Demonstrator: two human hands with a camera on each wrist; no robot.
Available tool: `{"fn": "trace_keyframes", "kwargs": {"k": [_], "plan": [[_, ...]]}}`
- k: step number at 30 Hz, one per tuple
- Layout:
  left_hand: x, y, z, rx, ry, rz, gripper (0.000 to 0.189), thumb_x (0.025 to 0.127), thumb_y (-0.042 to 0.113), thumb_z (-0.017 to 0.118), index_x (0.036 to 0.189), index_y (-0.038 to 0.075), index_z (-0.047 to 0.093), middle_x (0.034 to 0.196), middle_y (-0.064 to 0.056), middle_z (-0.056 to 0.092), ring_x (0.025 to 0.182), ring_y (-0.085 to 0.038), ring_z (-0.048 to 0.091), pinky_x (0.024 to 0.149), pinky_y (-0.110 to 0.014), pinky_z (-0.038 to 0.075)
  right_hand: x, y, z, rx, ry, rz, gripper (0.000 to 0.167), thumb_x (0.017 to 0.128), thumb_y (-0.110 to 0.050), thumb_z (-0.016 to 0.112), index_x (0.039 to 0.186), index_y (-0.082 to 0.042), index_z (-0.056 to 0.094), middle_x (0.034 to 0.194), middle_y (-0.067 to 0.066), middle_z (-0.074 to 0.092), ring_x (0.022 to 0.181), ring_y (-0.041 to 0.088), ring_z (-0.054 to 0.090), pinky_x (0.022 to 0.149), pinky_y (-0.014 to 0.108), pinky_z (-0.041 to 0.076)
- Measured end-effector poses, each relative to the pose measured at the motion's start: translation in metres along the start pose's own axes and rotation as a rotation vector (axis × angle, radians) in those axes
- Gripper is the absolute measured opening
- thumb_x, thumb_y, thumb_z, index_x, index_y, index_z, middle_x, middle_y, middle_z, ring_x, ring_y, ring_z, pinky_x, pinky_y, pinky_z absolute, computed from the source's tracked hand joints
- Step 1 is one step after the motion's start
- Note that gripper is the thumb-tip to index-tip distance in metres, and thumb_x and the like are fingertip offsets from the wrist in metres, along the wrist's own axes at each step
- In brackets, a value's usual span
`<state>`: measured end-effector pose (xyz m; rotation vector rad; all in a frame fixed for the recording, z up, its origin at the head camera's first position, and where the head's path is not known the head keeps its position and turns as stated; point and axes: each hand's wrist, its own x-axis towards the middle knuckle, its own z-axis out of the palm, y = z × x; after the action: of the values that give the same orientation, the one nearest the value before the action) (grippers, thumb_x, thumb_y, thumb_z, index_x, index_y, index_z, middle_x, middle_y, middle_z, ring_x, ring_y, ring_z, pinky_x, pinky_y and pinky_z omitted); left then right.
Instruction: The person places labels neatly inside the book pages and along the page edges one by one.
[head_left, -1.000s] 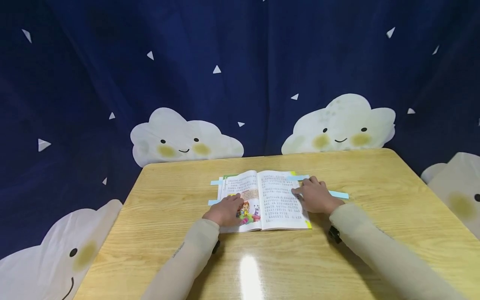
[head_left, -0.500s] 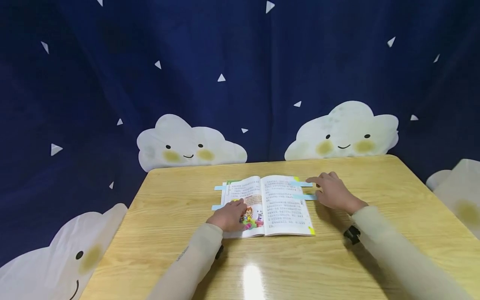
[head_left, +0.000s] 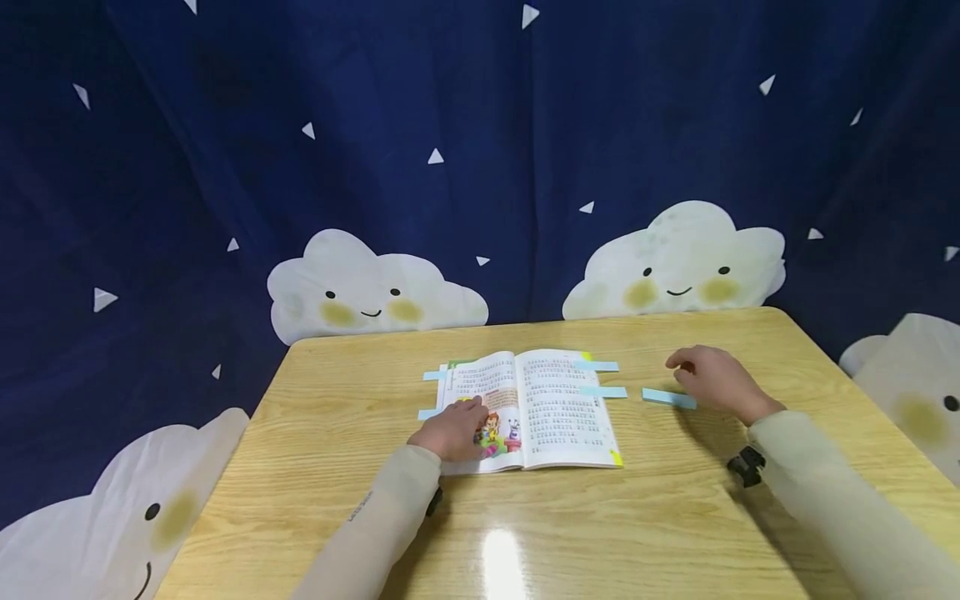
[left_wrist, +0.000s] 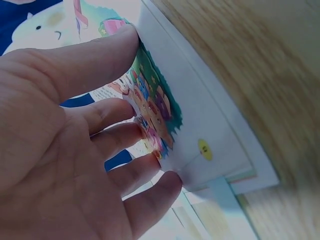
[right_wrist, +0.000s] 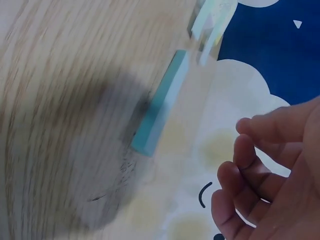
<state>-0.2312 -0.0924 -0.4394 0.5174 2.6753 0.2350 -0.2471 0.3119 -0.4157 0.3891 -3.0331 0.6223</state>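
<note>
An open book with printed pages lies on the wooden table. My left hand rests on its left page, over a coloured cartoon picture; in the left wrist view the relaxed fingers touch the page. Two light blue sticky tabs stick out past the right page's edge. To the right of the book lies a thick pad of blue sticky notes, its stacked side showing in the right wrist view. Just beyond the pad, my right hand hovers above the table with loosely bent fingers, holding nothing.
More blue tabs poke out from the book's left side. Behind the table hangs a dark blue cloth with smiling clouds and white triangles. A light glare shows on the tabletop in front of the book.
My right hand has left the tabs at the right page's edge and moved right, above the sticky note pad, which now shows fully. The left hand stays on the page.
</note>
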Motion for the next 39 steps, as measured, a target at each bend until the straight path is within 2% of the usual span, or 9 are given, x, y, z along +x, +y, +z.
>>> {"fn": "trace_keyframes", "kwargs": {"k": [10, 16, 21, 28, 39], "plan": [[0.0, 0.0, -0.001, 0.006, 0.006, 0.004, 0.055, 0.091, 0.033, 0.071, 0.14, 0.016, 0.052, 0.164, -0.004, 0.03, 0.15, -0.033, 0.033, 0.118, -0.049, 0.038, 0.008, 0.017, 0.018, -0.079, -0.043, 0.016, 0.021, 0.092, -0.009, 0.058, 0.103, 0.002, 0.073, 0.091, 0.017, 0.071, 0.075, 0.022, 0.06, 0.068, 0.044, 0.053], [0.001, 0.001, -0.001, 0.002, -0.009, -0.019, 0.063, 0.091, 0.035, 0.071, 0.147, 0.018, 0.045, 0.166, -0.002, 0.027, 0.151, -0.03, 0.03, 0.119, -0.048, 0.037, 0.01, 0.021, 0.027, -0.104, -0.056, 0.053, 0.016, 0.089, -0.009, 0.06, 0.095, -0.004, 0.074, 0.087, 0.012, 0.07, 0.072, 0.02, 0.056, 0.065, 0.04, 0.05], [0.002, 0.0, 0.0, 0.0, -0.007, -0.016, 0.059, 0.091, 0.034, 0.071, 0.143, 0.018, 0.048, 0.165, -0.003, 0.028, 0.151, -0.031, 0.031, 0.119, -0.048, 0.037, 0.01, 0.023, 0.033, -0.106, -0.085, 0.091, 0.011, 0.088, -0.011, 0.064, 0.091, -0.006, 0.074, 0.085, 0.01, 0.069, 0.072, 0.02, 0.057, 0.064, 0.039, 0.05], [0.004, -0.003, 0.0, 0.005, 0.003, -0.014, 0.061, 0.091, 0.036, 0.07, 0.145, 0.017, 0.047, 0.165, -0.003, 0.028, 0.151, -0.03, 0.03, 0.119, -0.048, 0.036, 0.012, 0.02, 0.034, -0.098, -0.075, 0.125, 0.01, 0.089, -0.011, 0.064, 0.089, -0.007, 0.073, 0.085, 0.009, 0.07, 0.074, 0.022, 0.058, 0.068, 0.041, 0.05], [0.004, -0.002, 0.0, 0.01, -0.011, -0.013, 0.062, 0.091, 0.036, 0.07, 0.146, 0.018, 0.046, 0.165, -0.003, 0.027, 0.151, -0.031, 0.03, 0.12, -0.048, 0.035, 0.011, 0.02, 0.033, -0.157, -0.085, 0.096, 0.009, 0.088, -0.013, 0.065, 0.088, -0.007, 0.072, 0.082, 0.008, 0.068, 0.071, 0.019, 0.055, 0.065, 0.038, 0.05]]}}
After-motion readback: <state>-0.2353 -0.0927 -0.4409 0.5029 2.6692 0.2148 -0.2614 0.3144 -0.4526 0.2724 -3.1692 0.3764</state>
